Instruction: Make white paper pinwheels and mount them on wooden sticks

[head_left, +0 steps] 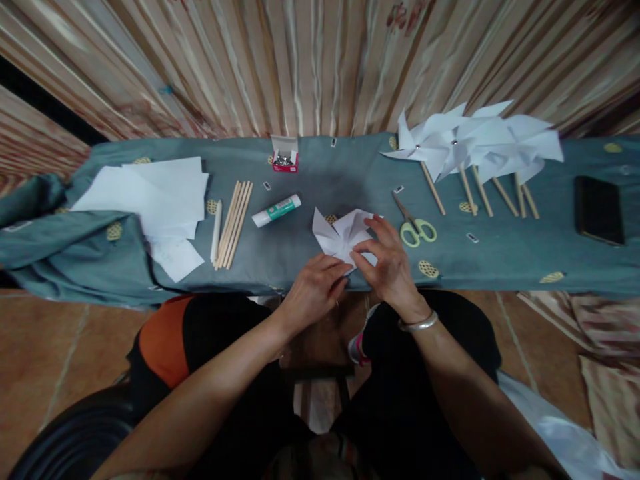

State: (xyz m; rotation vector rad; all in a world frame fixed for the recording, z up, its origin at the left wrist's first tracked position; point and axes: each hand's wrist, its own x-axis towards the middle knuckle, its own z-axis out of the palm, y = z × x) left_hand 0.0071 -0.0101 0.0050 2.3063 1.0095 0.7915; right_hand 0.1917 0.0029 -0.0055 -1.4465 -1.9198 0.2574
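A white paper pinwheel [341, 235] without a stick lies near the front edge of the cloth-covered table, its blades folded toward the middle. My left hand [320, 283] pinches its lower edge between thumb and fingers. From the right, my right hand [387, 260] presses thumb and index finger near the pinwheel's centre, with the other fingers over its right blade. A green and white glue stick [277, 211] lies to the left of the paper. Light green scissors [417, 231] rest just right of my right hand, blades pointing away.
Several finished pinwheels [467, 137] on wooden sticks lie at the back right, left of a black phone [599, 210]. A small open box [285, 157] of metal pins stands at the back. Wooden sticks [234, 225], a white candle-like rod [217, 230] and paper sheets [165, 193] lie left.
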